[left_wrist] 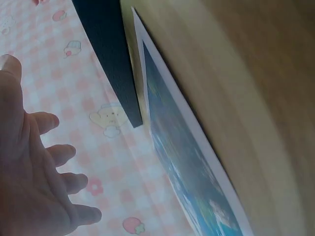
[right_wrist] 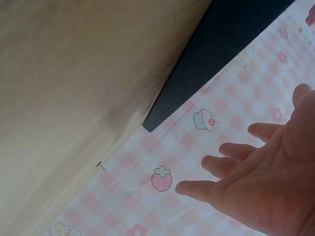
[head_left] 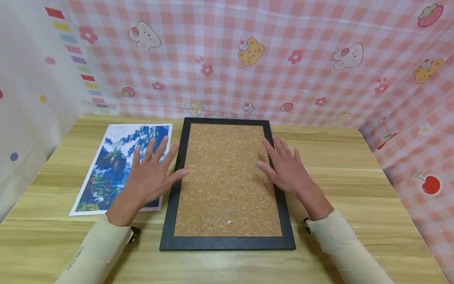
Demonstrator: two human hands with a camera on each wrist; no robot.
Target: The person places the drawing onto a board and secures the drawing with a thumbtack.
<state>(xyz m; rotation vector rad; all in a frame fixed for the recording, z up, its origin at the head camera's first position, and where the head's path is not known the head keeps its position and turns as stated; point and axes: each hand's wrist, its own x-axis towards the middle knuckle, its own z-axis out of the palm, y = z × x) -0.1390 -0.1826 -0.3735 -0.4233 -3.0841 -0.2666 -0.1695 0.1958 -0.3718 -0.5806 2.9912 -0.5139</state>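
A black picture frame (head_left: 227, 243) lies on the table with a cork-textured panel (head_left: 227, 177) inside its border. My left hand (head_left: 150, 173), fingers spread, hovers over the gap between the frame's left side and a landscape print (head_left: 110, 165). That print shows blue mountains and green trees inside a white margin; the hand hides part of it. Above the frame's right side is my right hand (head_left: 285, 167), its fingers also spread. Both wrist views show the palms raised above the tabletop, with nothing held in the left hand (left_wrist: 34, 162) or the right hand (right_wrist: 266, 167).
The wood-grain table (head_left: 347, 177) extends on both sides of the frame. A pink checked curtain (head_left: 227, 59) with cartoon animals hangs behind it and along the right. A small white speck (head_left: 229, 221) shows near the panel's lower edge.
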